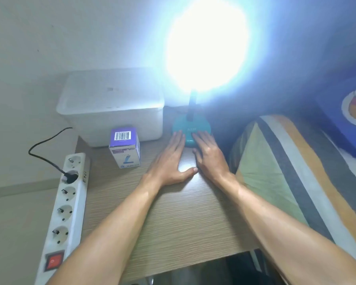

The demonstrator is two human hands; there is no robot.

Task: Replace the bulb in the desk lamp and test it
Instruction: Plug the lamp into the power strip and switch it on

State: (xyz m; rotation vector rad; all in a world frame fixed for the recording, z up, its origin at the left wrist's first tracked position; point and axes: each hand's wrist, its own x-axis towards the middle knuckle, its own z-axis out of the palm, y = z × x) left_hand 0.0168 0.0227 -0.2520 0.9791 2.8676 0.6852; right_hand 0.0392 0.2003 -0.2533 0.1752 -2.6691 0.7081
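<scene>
The desk lamp stands at the back of the wooden table [169,219] on a teal round base [201,125] with a dark neck [192,105]. Its bulb is lit, and the white glare [206,44] hides the lamp head. My left hand [169,161] lies flat on the table, fingers apart, fingertips at the base's left front edge. Beside it, my right hand [209,155] also lies flat, with its fingertips resting on the front of the base. Neither hand holds anything. A purple and white bulb box [125,148] stands upright to the left of my left hand.
A white lidded plastic bin [111,108] stands behind the bulb box. A white power strip [65,212] with a red switch lies along the table's left edge, one black plug in it. A striped pillow [286,171] presses against the table's right side.
</scene>
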